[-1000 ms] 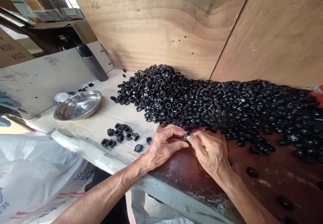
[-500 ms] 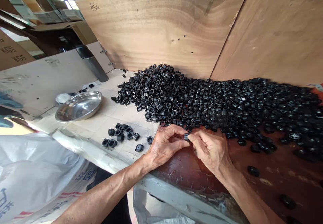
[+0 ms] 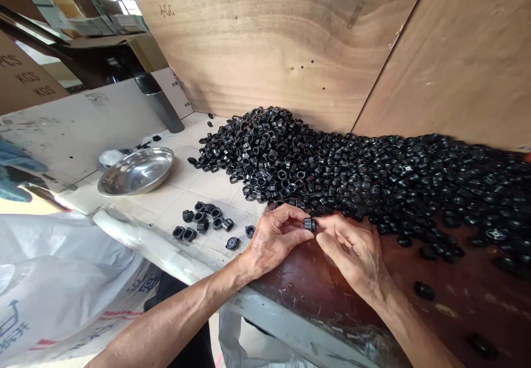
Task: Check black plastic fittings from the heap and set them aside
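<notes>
In the head view, your left hand (image 3: 271, 240) pinches a small black piece (image 3: 310, 224) at its fingertips, forefinger above and thumb below. The piece sits right at the ends of those digits, between your two hands, over the near part of the table (image 3: 298, 285), where the surface is reddish brown. Your right hand (image 3: 352, 252) is at the other side of it: the thumb is parted from the forefinger, and the fingertips come up just beside the piece. You cannot tell from here whether the right forefinger touches it.

Just beyond your hands lies a heap of black rings (image 3: 265, 152), piled against a wooden panel (image 3: 265, 52). It runs into a lower, wider spread of black parts (image 3: 435, 185) that stretches off to your right. Nearer your right forearm, a single black part (image 3: 424, 290) lies apart on the brown surface.

To the left of your left hand, on the pale part of the table, you have a small cluster of black fittings (image 3: 203, 226). Between that cluster and your hand lie two more: a round black part (image 3: 233, 243) face up and a second round part (image 3: 249, 231), the latter just beside your hand. Farther left is a shiny metal bowl (image 3: 136, 171), with a dark bottle (image 3: 164, 110) standing behind it near the corner.
</notes>
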Demonstrator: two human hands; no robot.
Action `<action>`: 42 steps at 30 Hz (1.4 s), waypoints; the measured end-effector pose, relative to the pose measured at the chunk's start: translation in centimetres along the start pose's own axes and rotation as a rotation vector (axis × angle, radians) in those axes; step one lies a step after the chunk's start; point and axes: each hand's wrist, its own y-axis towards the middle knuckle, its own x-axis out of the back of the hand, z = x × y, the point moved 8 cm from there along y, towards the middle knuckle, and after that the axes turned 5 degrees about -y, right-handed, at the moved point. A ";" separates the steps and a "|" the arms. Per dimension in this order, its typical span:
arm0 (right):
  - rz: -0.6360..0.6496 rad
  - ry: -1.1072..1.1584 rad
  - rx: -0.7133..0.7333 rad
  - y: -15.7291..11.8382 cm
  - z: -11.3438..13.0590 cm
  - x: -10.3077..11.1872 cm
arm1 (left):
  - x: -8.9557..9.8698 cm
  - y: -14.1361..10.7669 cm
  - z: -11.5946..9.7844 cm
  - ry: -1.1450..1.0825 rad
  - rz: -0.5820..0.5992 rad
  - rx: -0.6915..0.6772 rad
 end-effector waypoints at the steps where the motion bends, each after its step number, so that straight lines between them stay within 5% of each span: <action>1: 0.004 -0.005 -0.005 0.0 -0.1 0.0 | 0.0 0.0 0.0 0.001 -0.001 -0.001; 9: 0.060 0.093 -0.173 -0.1 -2.2 -0.9 | -0.3 -0.1 0.4 0.025 0.047 -0.019; 13: 0.169 0.310 -0.388 -0.7 -3.4 -2.7 | -0.4 -0.1 -0.7 0.286 0.081 -0.173; 18: 0.379 0.404 -0.539 -1.6 -4.2 -5.0 | -1.0 -1.9 -1.5 0.622 0.294 -0.359; 20: 0.371 0.162 -0.486 -1.3 -4.9 -4.4 | -0.2 -2.8 -0.9 0.838 0.362 -0.312; 22: 0.168 -0.138 -0.362 -0.2 -5.4 -2.0 | 1.6 -3.4 -0.5 1.102 0.350 -0.234; 24: -0.052 -0.319 -0.248 0.4 -5.4 0.1 | 3.4 -3.4 -1.0 1.354 0.267 -0.195; 27: -0.085 -0.347 -0.082 0.6 -5.3 0.1 | 4.3 -2.7 -2.5 1.538 0.123 -0.250; 34: 0.110 -0.352 0.076 0.4 -4.4 -2.2 | 0.0 -0.1 -0.5 1.188 0.087 -0.223; 39: -0.151 -0.400 0.030 0.8 -4.6 1.0 | -1.6 0.0 1.4 1.147 0.115 -0.172; 42: -0.077 -0.508 0.084 1.1 -4.5 0.5 | -1.3 -0.2 1.8 1.134 0.088 -0.182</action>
